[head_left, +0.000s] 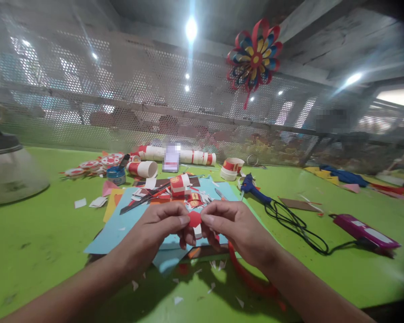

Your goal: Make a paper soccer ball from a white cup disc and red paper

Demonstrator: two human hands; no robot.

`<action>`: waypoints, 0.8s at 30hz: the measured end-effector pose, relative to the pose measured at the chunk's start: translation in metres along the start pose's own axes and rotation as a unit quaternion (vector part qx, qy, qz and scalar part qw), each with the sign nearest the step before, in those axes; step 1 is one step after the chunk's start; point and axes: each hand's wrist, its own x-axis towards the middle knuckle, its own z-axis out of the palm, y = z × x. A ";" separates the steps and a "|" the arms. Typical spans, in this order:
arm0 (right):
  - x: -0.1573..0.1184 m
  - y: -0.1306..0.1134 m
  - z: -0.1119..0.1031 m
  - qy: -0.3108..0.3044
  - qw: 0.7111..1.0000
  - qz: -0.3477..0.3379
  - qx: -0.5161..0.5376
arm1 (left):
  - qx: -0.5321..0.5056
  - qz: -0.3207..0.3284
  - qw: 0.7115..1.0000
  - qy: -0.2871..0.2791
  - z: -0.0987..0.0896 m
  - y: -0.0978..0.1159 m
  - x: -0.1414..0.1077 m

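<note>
Between the fingertips of both hands I hold a small red paper piece, with a white part showing below it. My left hand pinches its left edge, and my right hand pinches the right edge. Both hands are over blue paper sheets on the green table. Just beyond my fingers stands a cut red and white paper cup, with another red printed paper piece and white scraps around it. Dark scissors lie to the left. A red paper strip curves below my right forearm.
A blue glue gun with a black cord lies to the right, near a magenta power strip. Stacked paper cups, a phone and a blue jar stand behind. A paper flower hangs above. A large clear container is far left.
</note>
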 end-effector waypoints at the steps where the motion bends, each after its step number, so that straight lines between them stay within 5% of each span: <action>1: 0.000 0.000 0.000 -0.002 1.000 -0.002 -0.003 | 0.006 0.002 1.000 0.000 0.000 0.000 0.000; 24: 0.002 -0.001 0.004 0.036 0.999 0.038 -0.010 | -0.041 -0.012 0.998 0.036 -0.002 -0.003 0.003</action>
